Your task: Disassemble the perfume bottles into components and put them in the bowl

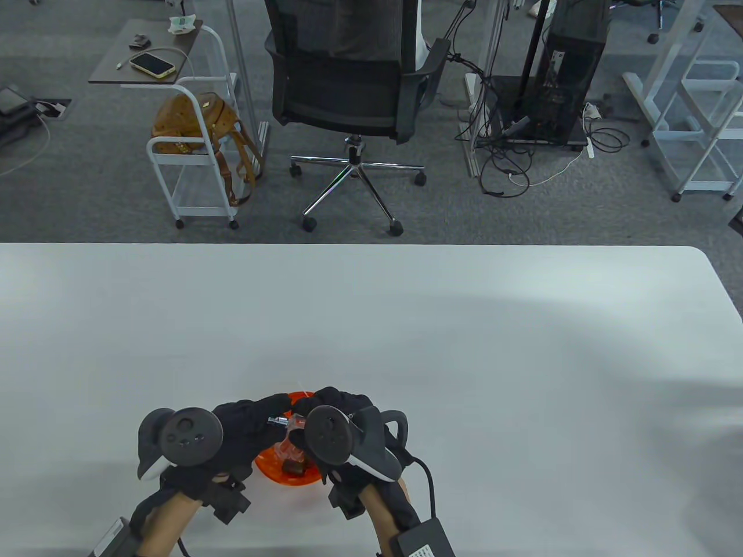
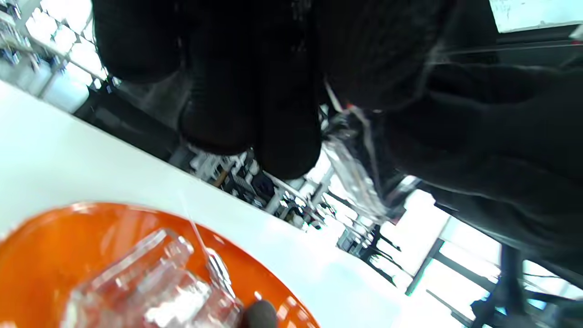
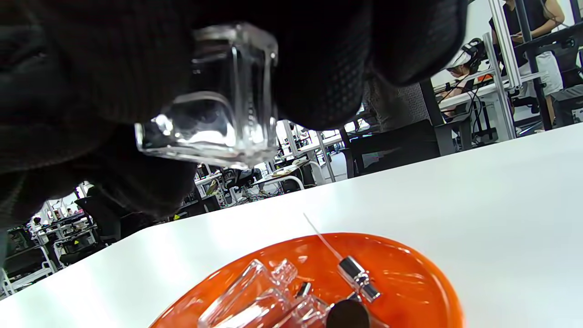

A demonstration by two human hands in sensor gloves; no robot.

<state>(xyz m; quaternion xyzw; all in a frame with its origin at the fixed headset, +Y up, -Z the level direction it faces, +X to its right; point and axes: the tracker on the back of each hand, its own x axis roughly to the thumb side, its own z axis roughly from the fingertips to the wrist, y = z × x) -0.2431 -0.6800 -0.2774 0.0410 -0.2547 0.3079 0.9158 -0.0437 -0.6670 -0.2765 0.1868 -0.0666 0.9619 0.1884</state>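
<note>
Both gloved hands meet above the orange bowl (image 1: 268,467) near the table's front edge. My right hand (image 1: 323,404) grips a small clear glass perfume bottle (image 3: 214,114), its square base toward the right wrist camera. My left hand (image 1: 268,411) pinches the silver spray pump (image 1: 277,420) at the bottle's neck (image 2: 353,168). Inside the bowl (image 3: 414,282) lie clear glass bottles (image 3: 255,296), a silver pump with a thin tube (image 3: 360,275) and a dark cap (image 3: 348,316). The trackers hide most of the fingers in the table view.
The white table (image 1: 406,325) stretches wide beyond the bowl. Behind its far edge stand a black office chair (image 1: 348,87), a white cart with a brown bag (image 1: 194,125) and a computer tower with cables (image 1: 572,69).
</note>
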